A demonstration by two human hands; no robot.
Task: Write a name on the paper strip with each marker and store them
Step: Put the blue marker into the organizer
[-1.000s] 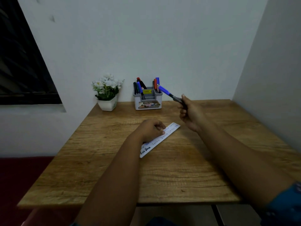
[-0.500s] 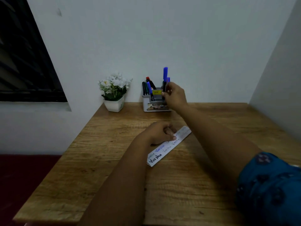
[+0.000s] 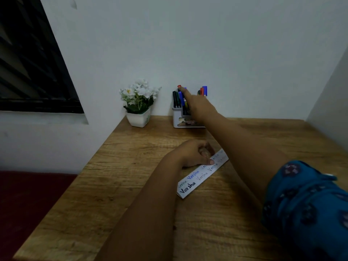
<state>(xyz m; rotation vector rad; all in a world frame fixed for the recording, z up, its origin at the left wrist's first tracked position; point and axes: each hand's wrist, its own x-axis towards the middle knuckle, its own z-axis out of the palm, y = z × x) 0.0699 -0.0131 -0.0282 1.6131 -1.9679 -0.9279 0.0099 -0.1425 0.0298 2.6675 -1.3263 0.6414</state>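
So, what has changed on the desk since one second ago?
The right hand carried the blue marker to the holder, let it go in the right side, then moved left to reach the red-capped marker. The left hand kept pressing the paper strip; the flower pot stayed.

Bare wooden table (image 3: 131, 185) lay open across the lower left and far right of the frame. Along the back wall, the flower pot (image 3: 138, 118) and marker holder (image 3: 178, 117) stood near each other. Mid-frame, the paper strip (image 3: 199, 178) lay diagonally, partly covered by the left hand (image 3: 195, 153).
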